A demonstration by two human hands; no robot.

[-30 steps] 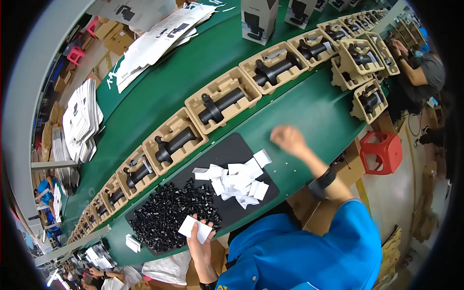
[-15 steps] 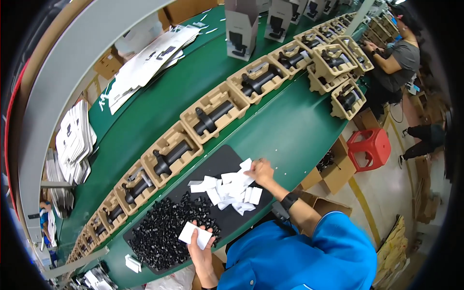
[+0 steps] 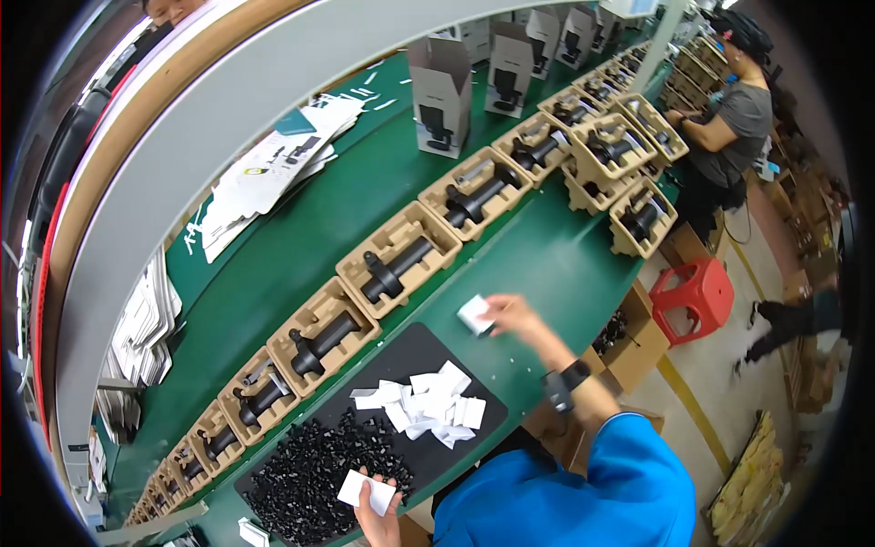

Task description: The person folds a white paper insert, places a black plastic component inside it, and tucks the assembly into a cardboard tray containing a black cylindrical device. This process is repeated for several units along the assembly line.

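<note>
In my left hand (image 3: 377, 521) is a white folded paper (image 3: 357, 488), pinched under the thumb above the near edge of a heap of small black parts (image 3: 305, 474). My right hand (image 3: 516, 315) is stretched out over the green table and slightly blurred. Its fingertips grip another small white paper piece (image 3: 475, 314). Between the hands, a loose pile of white folded papers (image 3: 425, 407) lies on a dark grey mat (image 3: 415, 346), beside the black parts. Both papers look blank from here.
Tan moulded trays (image 3: 397, 257) holding black tubular devices run in a line along the green belt. More trays (image 3: 609, 146) are stacked at the far right, near a co-worker (image 3: 743, 118). Printed boxes (image 3: 441, 100) stand behind; a red stool (image 3: 693, 296) is on the floor.
My right hand has left the paper pile with one white piece and moved out over the green table. My left hand still holds its paper. The whole view has shifted slightly.
</note>
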